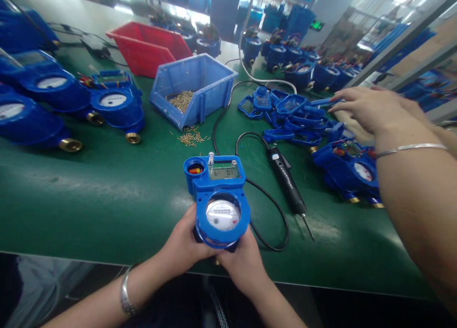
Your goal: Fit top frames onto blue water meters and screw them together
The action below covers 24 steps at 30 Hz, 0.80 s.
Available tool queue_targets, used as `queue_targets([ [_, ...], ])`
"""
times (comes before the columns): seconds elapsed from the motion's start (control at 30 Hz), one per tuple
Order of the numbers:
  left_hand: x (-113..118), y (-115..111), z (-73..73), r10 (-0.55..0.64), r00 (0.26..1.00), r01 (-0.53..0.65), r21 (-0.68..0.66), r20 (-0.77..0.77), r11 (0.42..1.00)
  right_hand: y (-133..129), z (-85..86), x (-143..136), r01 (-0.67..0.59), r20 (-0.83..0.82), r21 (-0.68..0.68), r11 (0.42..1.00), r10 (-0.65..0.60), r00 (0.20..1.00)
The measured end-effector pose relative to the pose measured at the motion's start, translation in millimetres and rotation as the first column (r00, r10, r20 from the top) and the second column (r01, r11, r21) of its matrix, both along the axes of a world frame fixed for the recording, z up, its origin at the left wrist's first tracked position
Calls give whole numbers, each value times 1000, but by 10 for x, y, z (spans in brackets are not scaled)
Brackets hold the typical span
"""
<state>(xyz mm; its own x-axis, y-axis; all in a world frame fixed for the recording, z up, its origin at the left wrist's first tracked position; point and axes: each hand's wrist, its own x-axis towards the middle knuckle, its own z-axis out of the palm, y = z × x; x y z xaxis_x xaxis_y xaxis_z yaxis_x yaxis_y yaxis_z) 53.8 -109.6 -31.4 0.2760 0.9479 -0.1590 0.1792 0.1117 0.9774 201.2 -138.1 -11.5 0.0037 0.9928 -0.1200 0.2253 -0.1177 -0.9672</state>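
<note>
Both my hands grip a blue water meter (222, 183) at the near part of the green table. My left hand (183, 237) is closed round its left side, and my right hand (244, 256) round its right side, the thumbs almost meeting at the front. The meter has a round dial, a small lit display and an open round socket with coloured wires inside. To its right lies a black electric screwdriver (287, 180), bit pointing toward me. Behind the meter a loose pile of brass screws (192, 137) lies on the table.
A blue bin (214, 87) holds more screws; a red bin (143, 47) stands behind it. Blue plastic covers (293, 114) are heaped at the right, where a co-worker's hand (367, 106) reaches in. Several meters (114, 106) stand left and others right. The screwdriver's black cable (282, 223) loops beside my meter.
</note>
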Motion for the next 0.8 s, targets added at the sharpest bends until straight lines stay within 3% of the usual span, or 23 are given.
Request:
queue_targets([
  [0.1, -45, -1, 83, -33, 999, 33, -50, 7, 998, -54, 239, 237, -108, 49, -132, 985, 115, 992],
  [0.17, -43, -10, 132, -24, 1000, 24, -67, 3, 997, -75, 381, 340, -64, 79, -152, 986, 76, 994],
  [0.27, 15, -18, 187, 2, 999, -2, -16, -41, 1000, -14, 557, 333, 16, 172, -60, 998, -5, 985],
  [0.37, 98, -10, 221, -20, 997, 29, 111, -80, 993, 160, 697, 193, -27, 365, 34, 999, 13, 931],
  [0.43, 133, 2, 231, -29, 995, 41, 119, -95, 992, 293, 755, 107, -45, 498, 41, 998, 18, 867],
  [0.53, 131, 43, 224, 83, 996, -82, -28, 44, 996, 429, 746, 87, -10, 572, 38, 999, -13, 820],
  [0.63, 119, 153, 214, 305, 895, -193, -335, 326, 922, 467, 631, 192, 82, 458, 47, 996, -94, 884],
  [0.7, 141, 271, 221, 369, 833, -112, -528, 412, 842, 466, 537, 287, 165, 329, 38, 986, -168, 929],
  [0.8, 223, 459, 235, 340, 813, 51, -639, 472, 767, 467, 418, 416, 233, 164, -1, 973, -229, 960],
])
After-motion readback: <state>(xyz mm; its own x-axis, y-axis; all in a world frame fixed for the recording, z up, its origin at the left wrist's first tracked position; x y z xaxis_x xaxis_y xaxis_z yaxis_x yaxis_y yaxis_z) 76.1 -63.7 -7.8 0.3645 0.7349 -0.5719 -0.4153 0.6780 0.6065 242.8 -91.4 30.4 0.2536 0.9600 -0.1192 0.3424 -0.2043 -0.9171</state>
